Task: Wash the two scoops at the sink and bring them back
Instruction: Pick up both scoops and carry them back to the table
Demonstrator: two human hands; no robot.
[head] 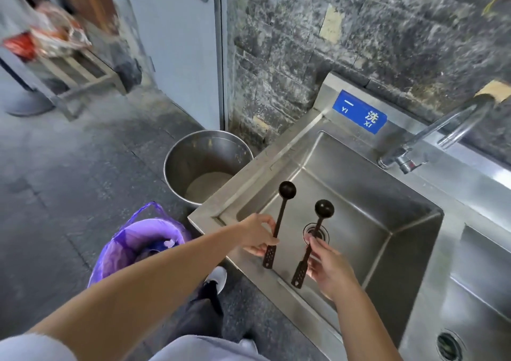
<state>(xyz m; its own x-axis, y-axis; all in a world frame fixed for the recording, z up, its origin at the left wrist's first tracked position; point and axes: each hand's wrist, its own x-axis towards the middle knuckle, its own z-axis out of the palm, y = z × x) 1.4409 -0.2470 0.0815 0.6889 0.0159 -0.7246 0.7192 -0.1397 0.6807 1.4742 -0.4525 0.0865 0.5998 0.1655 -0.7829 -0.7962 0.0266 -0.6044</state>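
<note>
Two black plastic scoops with round bowls and long perforated handles are held upright over a stainless steel sink basin (359,194), one in each grip: the left scoop (279,222) pinched low on its handle by the left hand (258,237), the right scoop (313,241) held the same way by the right hand (329,269), fingers closed narrowly around each stem. Both bowls stand above the grips, the right one just over the round drain (315,232). No water appears to run from the curved chrome tap (442,133), which stands well beyond and to the right of both grips, so washing looks not yet begun. Done well, the step would likely mean freeing one hand to open the tap, then turning each bowl under the stream while keeping a firm pinch, since wet plastic handles may slip. A blue sign with white characters (359,111) is fixed to the steel splashback beyond the grips. Left of the left grip, on the wet grey floor, stand a steel bucket (207,164) and a bin lined with a purple bag (138,241). A second basin (470,291) lies right of the right grip, below a mottled grey stone wall (304,28); a pale door (171,42) stands further left.
</note>
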